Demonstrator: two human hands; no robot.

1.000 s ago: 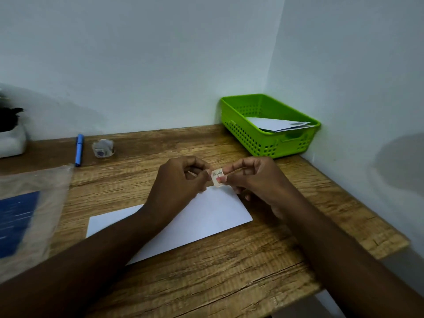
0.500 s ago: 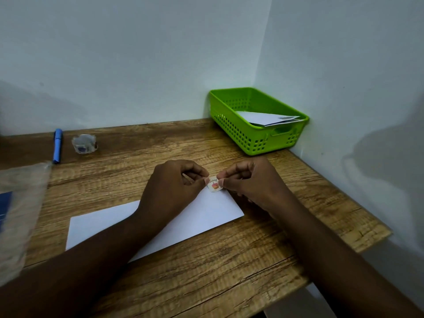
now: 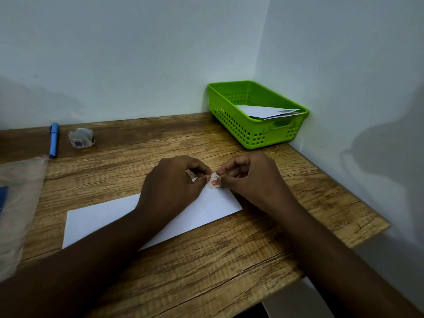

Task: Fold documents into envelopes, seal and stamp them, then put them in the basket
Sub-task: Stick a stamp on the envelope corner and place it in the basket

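While both hands meet over the middle of the wooden desk (image 3: pixel 229 260), a small stamp (image 3: pixel 214 180) sits pinched between them, the left hand (image 3: pixel 171 183) gripping its left edge with curled thumb and forefinger and the right hand (image 3: pixel 250 177) gripping its right edge the same way. The stamp is a little off-white square with dark script across its top and a red-orange picture below; it faces up toward the camera, tilted slightly, just above the far right corner of the envelope (image 3: pixel 149 216). Whether it touches the paper cannot be told.

The envelope is plain white, lying flat on the desk, its long axis running from the near left up to the far right, with the left forearm crossing its middle.

At the far right corner of the desk, against both walls, stands a green basket (image 3: pixel 241 131) with slotted sides, its long axis running from far left to near right; white envelopes in the basket (image 3: pixel 266 112) lean on its right rim. At far left lie a blue pen (image 3: pixel 54 140), pointing away, and beside it a small crumpled wrapper (image 3: pixel 81 138). A clear plastic bag (image 3: pixel 16 203) covers the left edge.
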